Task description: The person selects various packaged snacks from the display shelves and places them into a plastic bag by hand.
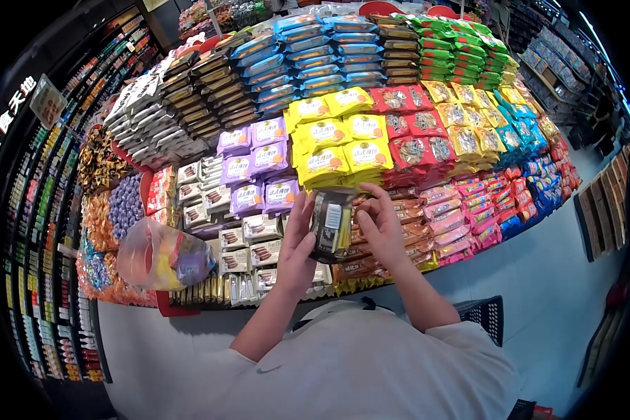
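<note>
A dark snack packet (326,236) with a white barcode label is held up in front of my chest, its label side towards me. My left hand (297,246) grips its left edge, thumb across the front. At the packet's right side is my right hand (383,225), fingers at the upper corner and thumb by the edge. Yellow packs (323,161) are stacked just beyond the packet. White and brown packs (260,227) lie by my left hand, and brown packs (413,227) are behind my right hand.
A clear plastic bag (136,255) with colourful packs rests on the display's left front. Purple packs (250,168), red packs (420,126) and tall blue stacks (308,52) fill the display. Shelves (45,231) stand left; a dark basket (484,315) is beside me at right.
</note>
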A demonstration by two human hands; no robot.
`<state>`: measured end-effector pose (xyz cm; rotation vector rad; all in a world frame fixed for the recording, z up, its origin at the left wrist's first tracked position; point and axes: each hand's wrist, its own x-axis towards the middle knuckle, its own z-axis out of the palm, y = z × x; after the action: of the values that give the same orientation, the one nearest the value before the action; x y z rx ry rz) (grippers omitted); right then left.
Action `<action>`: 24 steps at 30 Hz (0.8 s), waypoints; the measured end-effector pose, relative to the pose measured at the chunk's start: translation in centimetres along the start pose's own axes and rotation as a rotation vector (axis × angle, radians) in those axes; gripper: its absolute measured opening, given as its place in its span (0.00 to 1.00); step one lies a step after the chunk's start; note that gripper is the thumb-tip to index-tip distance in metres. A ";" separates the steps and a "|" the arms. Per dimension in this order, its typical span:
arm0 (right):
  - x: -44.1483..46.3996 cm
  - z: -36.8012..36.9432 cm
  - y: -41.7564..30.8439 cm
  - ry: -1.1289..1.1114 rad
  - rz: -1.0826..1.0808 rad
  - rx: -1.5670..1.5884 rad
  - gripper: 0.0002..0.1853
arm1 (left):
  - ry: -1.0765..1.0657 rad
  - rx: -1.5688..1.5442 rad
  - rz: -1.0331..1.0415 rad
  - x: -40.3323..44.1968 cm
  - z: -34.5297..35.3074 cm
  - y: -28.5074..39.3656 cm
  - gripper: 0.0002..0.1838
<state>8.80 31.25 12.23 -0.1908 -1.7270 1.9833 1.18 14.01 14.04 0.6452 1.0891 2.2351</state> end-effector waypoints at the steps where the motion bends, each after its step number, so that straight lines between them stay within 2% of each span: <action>1: -0.1 0.5 0.0 -0.007 0.004 -0.005 0.27 | -0.004 -0.138 -0.059 -0.2 -0.3 0.3 0.42; 2: -0.1 1.0 0.0 -0.044 -0.005 -0.002 0.28 | 0.009 -0.201 -0.047 -0.4 -0.2 0.5 0.39; 8: 0.1 3.7 -0.4 -0.138 -0.008 0.080 0.29 | 0.031 -0.338 -0.087 -1.6 -1.9 1.1 0.35; 11: 0.5 4.2 -0.4 -0.184 0.003 0.005 0.30 | 0.035 -0.423 -0.092 -1.8 -2.4 1.8 0.33; 13: 0.5 4.7 -0.1 -0.131 -0.112 -0.171 0.30 | 0.031 -0.476 -0.137 -2.3 -2.9 1.9 0.33; 14: 0.8 4.9 -0.1 -0.129 -0.131 -0.211 0.34 | 0.127 -0.482 -0.196 -2.5 -3.4 1.7 0.31; 15: 1.0 5.0 -0.4 -0.137 -0.128 -0.211 0.34 | 0.134 -0.485 -0.190 -2.7 -4.1 1.2 0.31; 17: 1.3 4.9 -1.0 -0.256 -0.312 -0.369 0.40 | -0.179 -0.743 -0.212 -3.3 -5.7 0.2 0.30; 18: 1.4 4.7 -0.9 -0.317 -0.292 -0.361 0.48 | -0.062 -0.744 -0.296 -3.8 -6.0 0.2 0.30; 19: 1.6 4.8 -1.1 -0.320 -0.300 -0.365 0.48 | -0.068 -0.744 -0.289 -3.9 -6.1 0.2 0.30; 21: 1.5 5.0 -1.5 -0.460 -0.318 -0.361 0.51 | -0.193 -0.836 -0.343 -4.2 -6.4 0.2 0.30; 23: 1.1 5.3 -1.6 -0.494 -0.236 -0.279 0.50 | -0.245 -0.852 -0.323 -4.4 -6.9 -0.4 0.31; 24: 0.8 5.5 -1.6 -0.464 -0.116 -0.180 0.52 | -0.179 -0.767 -0.360 -4.7 -7.1 -0.6 0.32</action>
<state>6.20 26.84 14.92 0.3294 -2.1470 1.8870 0.24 7.33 8.81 0.2756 0.1830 2.0048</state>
